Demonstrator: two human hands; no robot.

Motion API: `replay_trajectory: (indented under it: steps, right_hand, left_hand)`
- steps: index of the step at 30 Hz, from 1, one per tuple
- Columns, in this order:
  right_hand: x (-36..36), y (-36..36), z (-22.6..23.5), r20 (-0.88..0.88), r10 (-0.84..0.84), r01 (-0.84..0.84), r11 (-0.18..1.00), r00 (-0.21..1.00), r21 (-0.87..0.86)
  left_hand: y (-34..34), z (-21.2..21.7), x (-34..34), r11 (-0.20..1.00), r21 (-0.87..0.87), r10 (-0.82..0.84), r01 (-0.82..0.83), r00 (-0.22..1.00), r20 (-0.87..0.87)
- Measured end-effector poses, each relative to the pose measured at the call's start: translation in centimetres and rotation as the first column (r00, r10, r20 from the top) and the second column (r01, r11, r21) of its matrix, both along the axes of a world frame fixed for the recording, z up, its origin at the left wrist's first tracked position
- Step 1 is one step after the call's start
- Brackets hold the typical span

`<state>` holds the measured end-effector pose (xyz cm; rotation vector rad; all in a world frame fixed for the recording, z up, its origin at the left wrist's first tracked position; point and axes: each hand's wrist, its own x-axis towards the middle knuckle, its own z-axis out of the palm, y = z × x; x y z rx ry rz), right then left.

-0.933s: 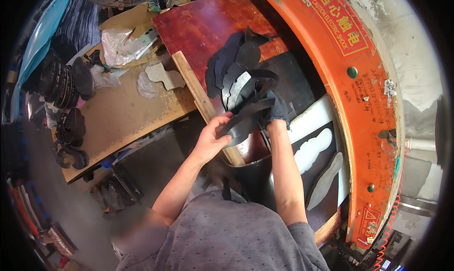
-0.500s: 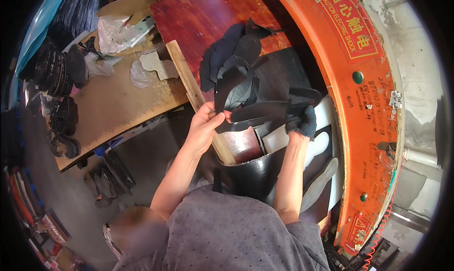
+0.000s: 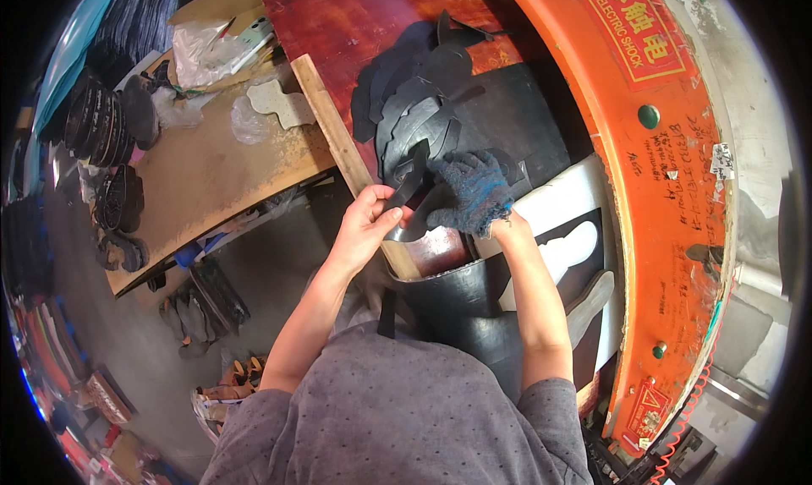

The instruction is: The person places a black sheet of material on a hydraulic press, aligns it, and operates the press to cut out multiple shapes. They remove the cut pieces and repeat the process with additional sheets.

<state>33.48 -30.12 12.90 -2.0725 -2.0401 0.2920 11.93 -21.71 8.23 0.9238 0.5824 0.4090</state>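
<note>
My bare left hand (image 3: 369,223) pinches a thin, curved black cut piece (image 3: 412,183) between thumb and fingers. It looks like leather or rubber; the exact kind cannot be told. Close by on the right, my right hand (image 3: 475,191) wears a dark knitted glove. Its fingers are stretched toward the held piece and spread apart, with no grip showing. Beyond both hands lies a loose pile of black cut pieces (image 3: 423,117), several of them rounded like soles. A black sheet (image 3: 516,117) lies beside the pile, partly under it.
A wooden bar (image 3: 330,117) edges the red board (image 3: 338,28). An orange machine frame (image 3: 630,172) curves along the right. White and grey sole-shaped pieces (image 3: 573,250) lie by my right forearm. A brown workbench (image 3: 220,172) with plastic bags stands left.
My right hand has moved left, away from the black piece at the right, and its fingers have spread near my left hand. The left hand keeps a black piece pinched.
</note>
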Motion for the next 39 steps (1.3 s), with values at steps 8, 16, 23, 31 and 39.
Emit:
replay_trajectory:
  steps: [8, 16, 23, 31, 39]
  right_hand:
    - [9.1, -4.5, 2.1, -0.978, -0.086, 0.875, 0.467, 0.190, 0.129]
    - [9.5, -17.1, 11.1, -0.395, -0.846, 0.804, 0.494, 0.357, -0.332]
    - [3.6, -13.5, 8.2, 0.209, -0.458, 0.485, 0.641, 0.864, -0.595]
    - [3.9, -3.7, 5.9, 0.203, -0.364, 0.403, 0.891, 0.909, -0.208]
    - [6.7, 5.8, 2.1, 0.079, -0.267, 0.266, 0.964, 0.961, 0.024]
  left_hand:
    - [-2.5, -1.6, -2.6, 0.992, -0.042, 0.112, -0.116, 0.991, -0.078]
    - [-0.7, 0.0, -4.0, 0.978, 0.205, 0.014, 0.042, 0.964, -0.265]
    - [4.7, 3.6, 1.2, 0.428, 0.894, 0.471, 0.136, 0.810, -0.348]
    - [4.4, 0.7, 7.2, 0.186, 0.826, 0.395, 0.532, 0.729, -0.559]
    - [9.5, 4.6, 6.3, 0.431, 0.885, 0.241, 0.176, 0.923, -0.301]
